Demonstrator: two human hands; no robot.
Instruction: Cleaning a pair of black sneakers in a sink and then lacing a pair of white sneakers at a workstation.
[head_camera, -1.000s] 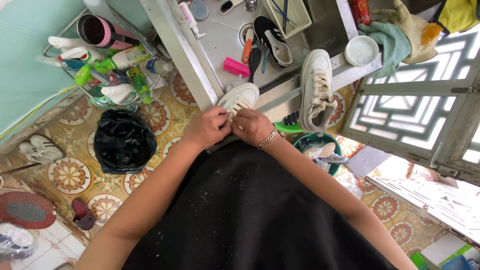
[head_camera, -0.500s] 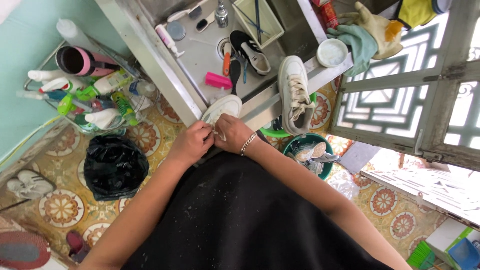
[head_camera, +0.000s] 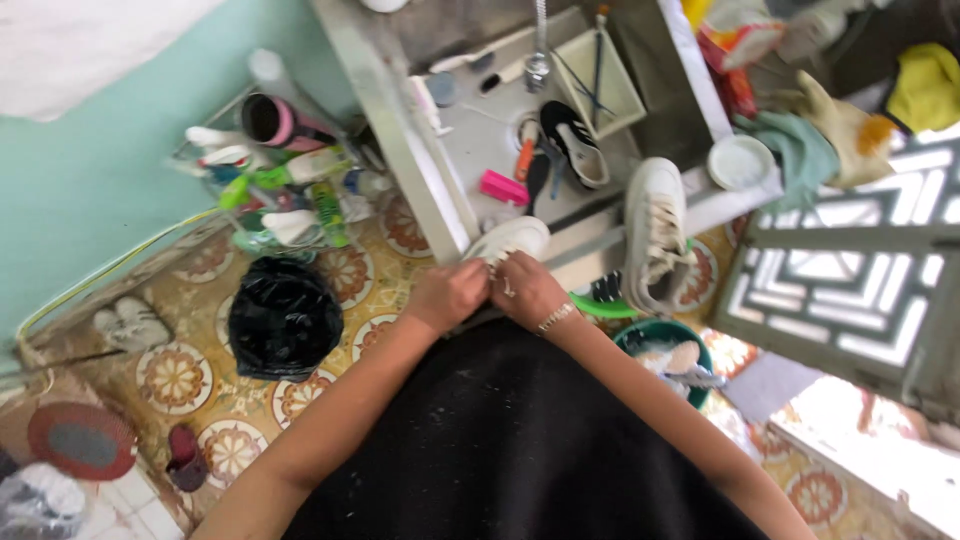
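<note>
White sneaker (head_camera: 510, 238) on sink edge, left hand (head_camera: 450, 293) and right hand (head_camera: 525, 288) pinching its near end

Hemmed in at frame centre: left hand (head_camera: 452, 294) and right hand (head_camera: 522, 288) pressed together on a white shoe (head_camera: 512, 238) at the sink rim (head_camera: 400, 130). Directly right, blocked by a second white sneaker (head_camera: 655, 230) lying across the ledge. Above, inside the sink, crowded with a black shoe (head_camera: 572, 143), a pink brush (head_camera: 504, 187) and a small tray (head_camera: 598, 88). Left of centre, barred by a rack of bottles (head_camera: 290, 195) and a black bag (head_camera: 284, 318). Lower right, taken up by a green basin (head_camera: 640, 338). Open passage only over patterned floor tiles (head_camera: 180, 375) at lower left.
</note>
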